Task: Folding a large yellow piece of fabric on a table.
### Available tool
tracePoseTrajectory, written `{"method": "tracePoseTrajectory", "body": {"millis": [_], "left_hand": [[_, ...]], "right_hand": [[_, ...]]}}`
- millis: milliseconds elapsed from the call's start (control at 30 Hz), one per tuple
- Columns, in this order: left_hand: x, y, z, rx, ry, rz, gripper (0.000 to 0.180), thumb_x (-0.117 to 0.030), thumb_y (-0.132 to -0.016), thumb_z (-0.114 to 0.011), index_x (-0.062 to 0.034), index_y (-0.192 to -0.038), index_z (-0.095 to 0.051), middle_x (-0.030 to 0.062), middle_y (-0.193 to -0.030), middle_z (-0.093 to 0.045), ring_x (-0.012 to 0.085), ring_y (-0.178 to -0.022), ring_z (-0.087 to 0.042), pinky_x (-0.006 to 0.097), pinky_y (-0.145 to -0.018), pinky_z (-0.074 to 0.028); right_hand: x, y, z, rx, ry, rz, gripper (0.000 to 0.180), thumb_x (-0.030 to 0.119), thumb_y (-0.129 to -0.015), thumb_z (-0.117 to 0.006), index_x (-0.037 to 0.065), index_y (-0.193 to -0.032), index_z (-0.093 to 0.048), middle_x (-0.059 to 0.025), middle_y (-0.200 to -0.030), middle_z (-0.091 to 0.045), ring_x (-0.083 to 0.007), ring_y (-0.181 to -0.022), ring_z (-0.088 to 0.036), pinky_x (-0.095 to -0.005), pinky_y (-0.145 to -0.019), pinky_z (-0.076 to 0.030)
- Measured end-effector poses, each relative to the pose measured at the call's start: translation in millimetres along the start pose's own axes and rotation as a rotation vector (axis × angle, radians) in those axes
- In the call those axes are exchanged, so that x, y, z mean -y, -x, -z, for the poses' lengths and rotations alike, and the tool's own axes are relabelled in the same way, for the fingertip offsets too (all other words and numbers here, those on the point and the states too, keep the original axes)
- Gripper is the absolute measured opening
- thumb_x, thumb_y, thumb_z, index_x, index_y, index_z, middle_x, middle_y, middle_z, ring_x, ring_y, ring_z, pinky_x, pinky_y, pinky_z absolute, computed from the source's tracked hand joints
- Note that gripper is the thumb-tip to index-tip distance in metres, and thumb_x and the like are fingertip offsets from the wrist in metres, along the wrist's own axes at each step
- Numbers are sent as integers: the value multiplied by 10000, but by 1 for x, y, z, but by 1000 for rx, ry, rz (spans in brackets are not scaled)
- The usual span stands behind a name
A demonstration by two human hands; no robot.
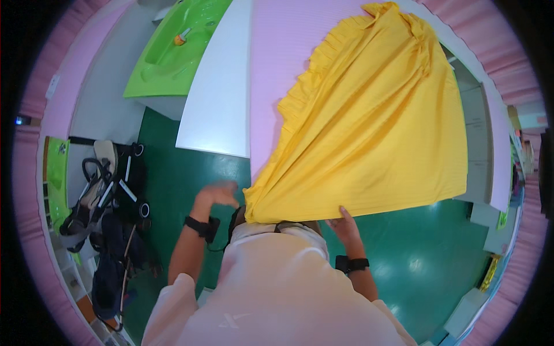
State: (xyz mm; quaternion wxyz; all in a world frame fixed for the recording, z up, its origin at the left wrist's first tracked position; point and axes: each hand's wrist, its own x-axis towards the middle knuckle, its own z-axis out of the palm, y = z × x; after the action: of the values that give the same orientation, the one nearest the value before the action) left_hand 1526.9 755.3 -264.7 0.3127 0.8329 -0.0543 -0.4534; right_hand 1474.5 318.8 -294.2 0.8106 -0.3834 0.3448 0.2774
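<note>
At yellow cloth's (375, 138) edge, right grip (344, 226)

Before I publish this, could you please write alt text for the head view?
Ruffled yellow cloth draped across a pink surface, a person's right hand touching its near edge and left hand beside its gathered left corner; green floor below.

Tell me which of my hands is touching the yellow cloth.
Your right hand: its thumb lies over the near edge of the yellow cloth, whereas your left hand is off it, beside its left corner.
</note>
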Motion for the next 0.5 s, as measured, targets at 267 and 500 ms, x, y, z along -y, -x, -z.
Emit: {"method": "tracePoseTrajectory", "body": {"millis": [267,500], "left_hand": [[-20,-111,157,-597,893,-41,461,-351,-725,-702,52,-890,-551,103,-802,-575,145,-682,-564,294,-532,-451],[-46,-156,190,-572,747,7,589,-386,-672,-730,109,-960,-592,136,-785,-623,187,-619,-579,289,-498,-428]], "right_hand": [[-35,-13,-36,-171,20,135,321,195,-805,-585,83,-1097,-513,-72,-995,-624,-235,-877,-620,-400,-813,-494],[-37,-14,-41,-258,136,218,373,131,-751,-532,38,-1109,-483,-104,-1048,-582,-258,-924,-607,-433,-767,-524]]}}
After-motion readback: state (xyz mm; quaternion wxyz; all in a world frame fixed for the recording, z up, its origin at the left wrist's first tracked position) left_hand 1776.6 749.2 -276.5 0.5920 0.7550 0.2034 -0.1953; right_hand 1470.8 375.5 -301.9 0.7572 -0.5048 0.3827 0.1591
